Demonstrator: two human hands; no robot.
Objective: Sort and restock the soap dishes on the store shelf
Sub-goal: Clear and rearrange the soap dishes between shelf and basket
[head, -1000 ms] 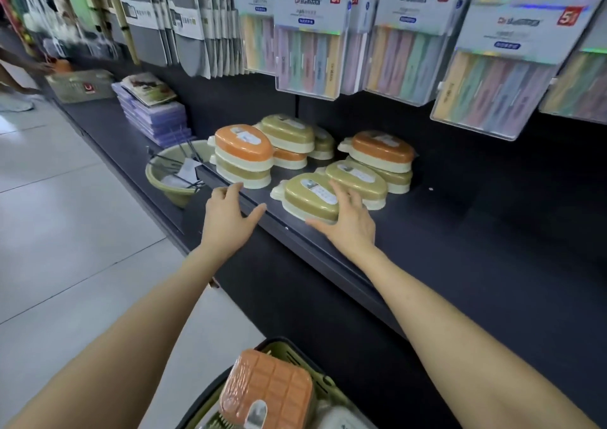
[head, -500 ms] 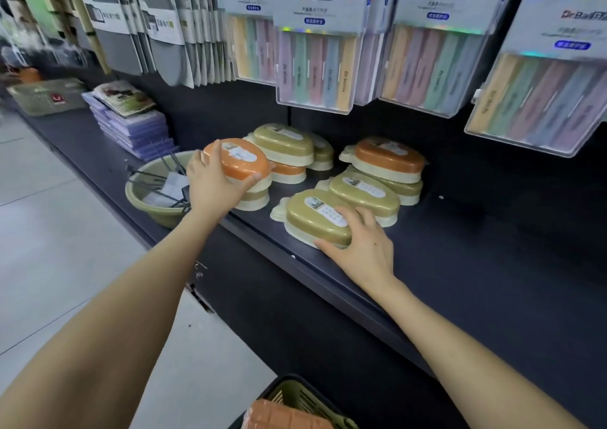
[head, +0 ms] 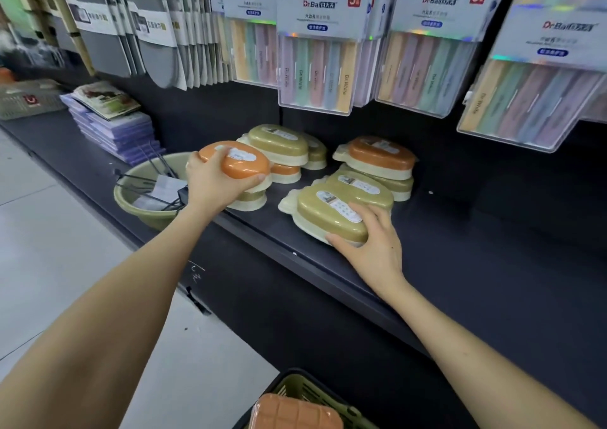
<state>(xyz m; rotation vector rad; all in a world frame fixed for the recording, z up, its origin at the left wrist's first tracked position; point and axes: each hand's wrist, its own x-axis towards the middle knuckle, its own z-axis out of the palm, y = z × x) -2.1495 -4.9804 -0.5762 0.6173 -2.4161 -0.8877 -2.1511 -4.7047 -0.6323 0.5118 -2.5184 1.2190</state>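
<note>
Oval soap dishes with orange or olive lids and cream bases lie on the dark shelf (head: 460, 248). My left hand (head: 213, 182) grips the orange-lidded dish (head: 236, 162) on top of the front left stack. My right hand (head: 371, 241) holds the near end of the front olive dish (head: 325, 211), thumb against its side and fingers over the lid. Behind it lies a second olive dish (head: 361, 187). An orange dish (head: 381, 155) tops a stack at the back right. An olive dish (head: 279, 141) tops the back middle stack.
A green basin (head: 138, 198) holding wire items and a card sits at the shelf's left edge. Purple packs (head: 121, 132) are stacked further left. Boxed sets (head: 315, 70) hang above the dishes. A green basket (head: 312, 392) with an orange ridged item (head: 292, 412) is below.
My left hand rose from the shelf edge onto the orange dish and now grips it. My right hand stayed on the front olive dish. The view came closer to the shelf.
</note>
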